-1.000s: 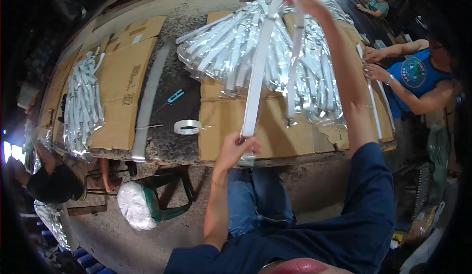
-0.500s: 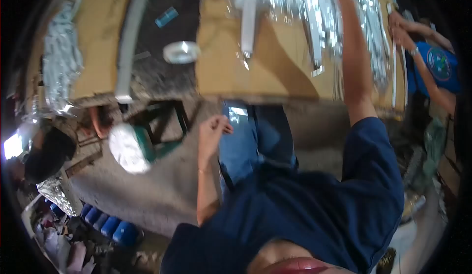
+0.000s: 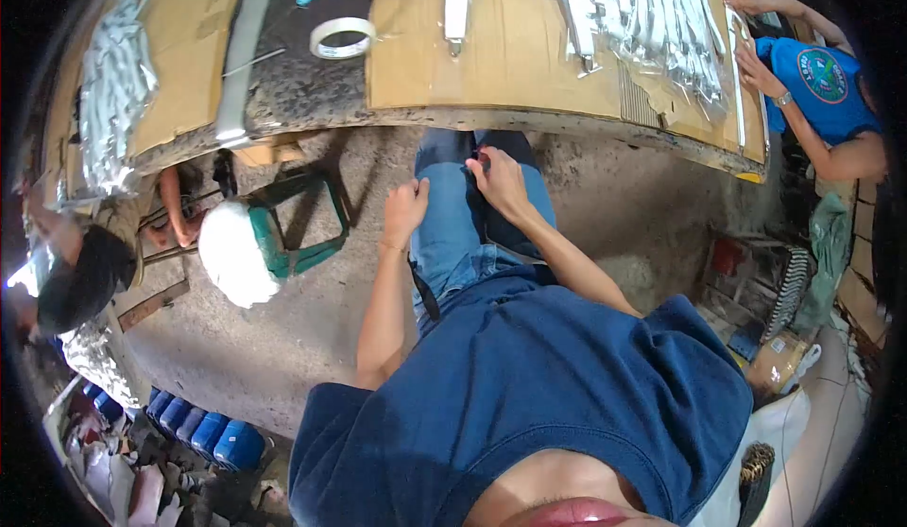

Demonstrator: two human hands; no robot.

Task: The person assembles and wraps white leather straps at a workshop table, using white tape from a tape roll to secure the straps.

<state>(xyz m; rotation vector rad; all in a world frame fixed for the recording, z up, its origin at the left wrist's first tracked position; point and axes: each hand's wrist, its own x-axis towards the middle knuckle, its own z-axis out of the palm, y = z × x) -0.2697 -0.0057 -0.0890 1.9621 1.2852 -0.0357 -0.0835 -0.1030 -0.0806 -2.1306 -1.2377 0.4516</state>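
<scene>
Both hands rest on blue jeans (image 3: 444, 234): left hand (image 3: 404, 210) loosely curled, empty; right hand (image 3: 499, 182) pinching fabric, best smoothed gently.

Tape roll (image 3: 341, 37) lies on the table (image 3: 312, 92), left of the cardboard (image 3: 510, 54).

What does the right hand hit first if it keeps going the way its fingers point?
The right hand rests on the jeans, fingers aimed up-frame toward the workbench. Straight on, it would likely meet the bench's front edge below the cardboard sheet; depth is unclear.
</scene>
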